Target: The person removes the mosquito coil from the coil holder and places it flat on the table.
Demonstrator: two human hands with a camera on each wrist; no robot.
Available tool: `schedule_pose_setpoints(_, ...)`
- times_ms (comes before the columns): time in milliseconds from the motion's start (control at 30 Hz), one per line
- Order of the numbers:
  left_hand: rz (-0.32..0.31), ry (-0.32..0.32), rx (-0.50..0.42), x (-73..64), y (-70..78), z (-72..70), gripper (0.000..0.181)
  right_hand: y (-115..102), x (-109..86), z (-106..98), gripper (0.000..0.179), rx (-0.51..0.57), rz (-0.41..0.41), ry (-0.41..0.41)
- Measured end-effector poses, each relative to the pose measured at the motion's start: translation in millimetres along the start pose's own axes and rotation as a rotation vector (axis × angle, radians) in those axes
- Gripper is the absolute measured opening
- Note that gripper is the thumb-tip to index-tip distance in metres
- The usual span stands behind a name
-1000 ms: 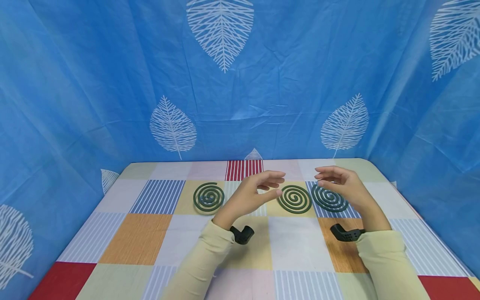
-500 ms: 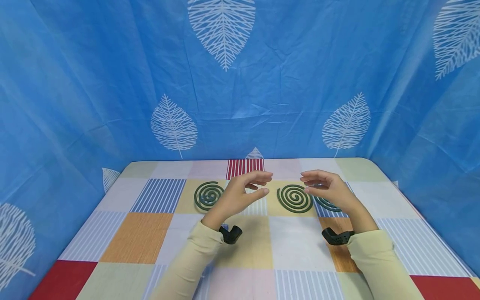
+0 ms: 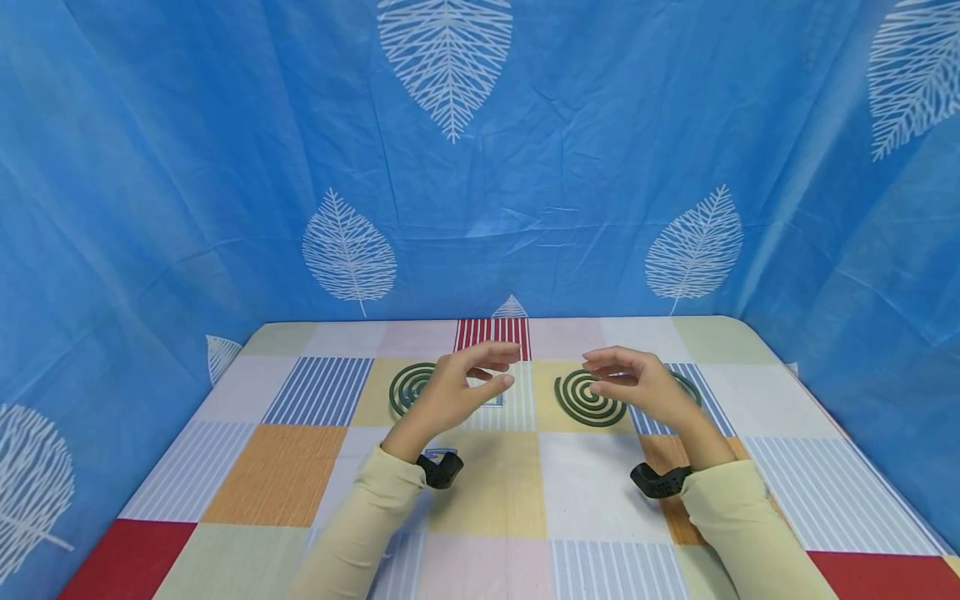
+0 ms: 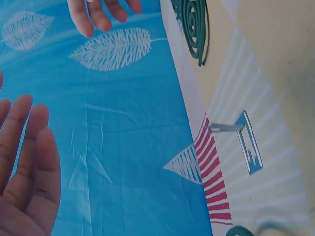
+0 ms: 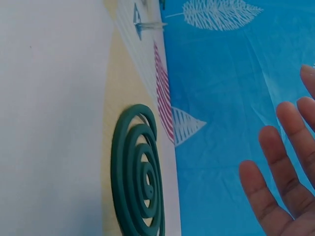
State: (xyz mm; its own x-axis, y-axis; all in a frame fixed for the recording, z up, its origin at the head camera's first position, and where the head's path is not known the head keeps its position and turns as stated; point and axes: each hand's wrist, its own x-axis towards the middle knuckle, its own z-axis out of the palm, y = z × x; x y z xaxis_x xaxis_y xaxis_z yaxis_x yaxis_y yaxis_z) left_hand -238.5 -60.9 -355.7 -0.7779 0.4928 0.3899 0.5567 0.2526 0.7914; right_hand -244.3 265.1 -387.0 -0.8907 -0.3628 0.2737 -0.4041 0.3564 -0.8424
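Observation:
My left hand hangs over the table, fingers relaxed and holding nothing. Facing it is my right hand, also loosely curved and without anything in it. Three green mosquito coils lie in a row. The left coil is partly hidden behind my left hand. Just beyond my right fingertips is the middle coil, seen large in the right wrist view. My right hand covers much of the right coil. A small metal stand with a raised prong sits between the left and middle coils.
Another flat, shiny, blue-looking piece shows beside my left wrist. A patchwork cloth covers the table. Blue curtains with white leaf prints enclose its back and sides. Black wrist cameras sit on both wrists.
Both hands have moved left across the table, staying empty. The right hand now overlaps the middle coil, and the metal stand has come into view beside the left thumb.

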Motion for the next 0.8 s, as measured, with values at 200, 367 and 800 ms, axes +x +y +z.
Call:
schedule_pose_setpoints(200, -0.011, 0.015, 0.020, -5.9, -2.9, -8.6, 0.041, 0, 2.9, 11, 0.035, 0.026, -0.027, 0.034)
schedule_pose_setpoints(367, -0.016, 0.028, 0.036, -11.9, -4.9, -17.1, 0.042, -2, 5.0, 20, 0.032, 0.034, -0.032, 0.054)
schedule_pose_setpoints(800, -0.075, 0.095, 0.076, -26.3, -22.7, -38.0, 0.043, 1, 12.6, 46, 0.027, 0.031, -0.078, -0.007)
